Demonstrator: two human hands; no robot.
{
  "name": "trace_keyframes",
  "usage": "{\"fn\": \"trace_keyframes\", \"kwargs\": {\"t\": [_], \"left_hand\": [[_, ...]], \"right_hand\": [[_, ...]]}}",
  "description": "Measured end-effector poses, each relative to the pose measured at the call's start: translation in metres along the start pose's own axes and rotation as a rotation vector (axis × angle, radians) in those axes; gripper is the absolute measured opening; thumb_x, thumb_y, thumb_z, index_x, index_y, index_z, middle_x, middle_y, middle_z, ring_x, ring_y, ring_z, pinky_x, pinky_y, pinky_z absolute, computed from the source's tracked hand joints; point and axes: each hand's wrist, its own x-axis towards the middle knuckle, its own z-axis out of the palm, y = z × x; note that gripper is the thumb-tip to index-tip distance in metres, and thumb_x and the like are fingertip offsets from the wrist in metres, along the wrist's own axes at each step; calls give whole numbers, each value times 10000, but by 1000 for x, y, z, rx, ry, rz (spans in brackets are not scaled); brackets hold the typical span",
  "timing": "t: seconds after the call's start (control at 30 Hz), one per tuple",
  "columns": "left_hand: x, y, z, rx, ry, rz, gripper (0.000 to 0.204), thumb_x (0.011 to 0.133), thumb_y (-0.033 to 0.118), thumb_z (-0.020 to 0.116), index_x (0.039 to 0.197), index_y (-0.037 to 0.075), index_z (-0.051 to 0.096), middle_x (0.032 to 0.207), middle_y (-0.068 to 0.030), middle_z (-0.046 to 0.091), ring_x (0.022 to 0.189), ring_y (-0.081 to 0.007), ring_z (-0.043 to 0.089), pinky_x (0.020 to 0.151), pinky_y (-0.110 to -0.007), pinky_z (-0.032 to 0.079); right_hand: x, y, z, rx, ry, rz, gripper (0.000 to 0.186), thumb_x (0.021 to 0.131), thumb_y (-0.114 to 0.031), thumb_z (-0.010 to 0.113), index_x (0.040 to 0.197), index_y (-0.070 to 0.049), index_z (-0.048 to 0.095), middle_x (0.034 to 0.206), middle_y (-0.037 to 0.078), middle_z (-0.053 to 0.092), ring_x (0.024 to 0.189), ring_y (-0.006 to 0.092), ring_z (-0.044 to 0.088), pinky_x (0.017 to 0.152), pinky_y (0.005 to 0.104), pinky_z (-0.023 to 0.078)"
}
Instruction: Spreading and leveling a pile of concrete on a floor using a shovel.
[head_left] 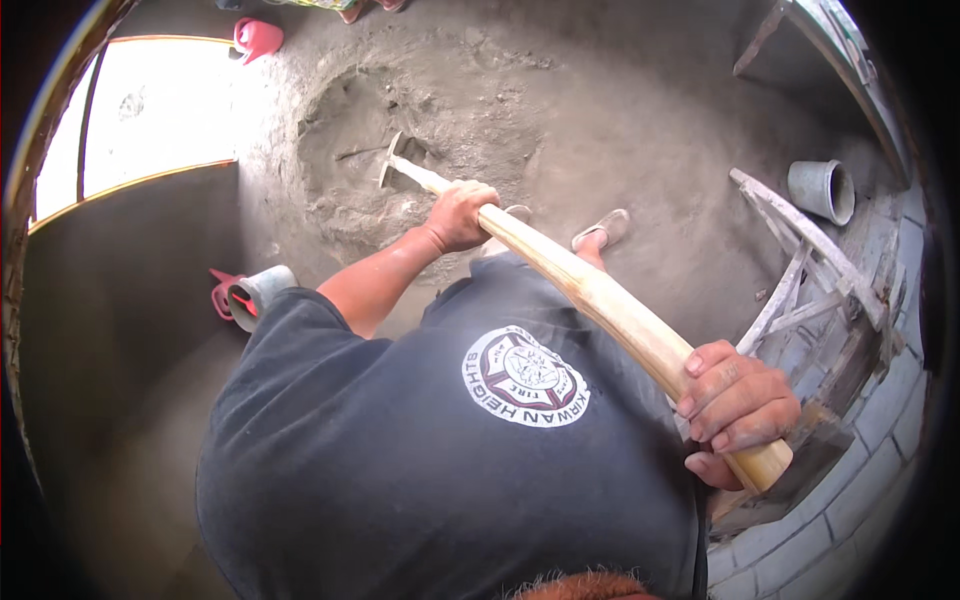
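A long pale wooden hoe handle [600, 295] runs slantwise across the front of my body. My left hand [465, 215] is wrapped round it toward the far end, and my right hand [740, 410] grips it near the butt at the right. At the far end, the hoe's flat, mortar-smeared blade [390, 160] stands edge-on to me, over a patch of wet grey mix [470, 105] on the floor. The mix looks lumpy and churned around the blade. Whether the blade's lower edge touches it I cannot tell.
My sandaled foot [605, 230] stands close to the mix. A grey bucket [820, 192] and a wooden trestle [800, 265] are on the right, by a block wall [840, 510]. Another grey bucket [268, 288] lies at the left; a pink container [260, 38] sits far left near a bright opening.
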Motion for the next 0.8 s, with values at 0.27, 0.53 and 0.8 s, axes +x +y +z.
{"fn": "trace_keyframes", "kwargs": {"t": [0.27,0.53,0.8], "left_hand": [[80,75,9,32,190,-47,146,714,191,677,798,108,591,798,-100,620,815,-327,614,735,-421,478],[126,135,1,-65,238,17,106,688,126,671,758,113,591,751,-79,631,742,-291,642,682,-421,506],[114,108,-4,92,411,-77,106,697,94,645,785,114,591,736,-59,626,740,-281,636,703,-411,499]], "right_hand": [[21,-34,-145,62,-263,-97,295,637,-50,852,824,-105,630,771,40,704,739,206,706,832,404,501],[-97,-101,-324,82,108,-209,351,572,-252,912,618,-273,565,540,-135,606,577,19,632,670,311,425],[-2,-28,-217,-53,259,-148,416,680,-355,878,774,-205,502,670,-62,484,740,164,581,776,405,426]]}}
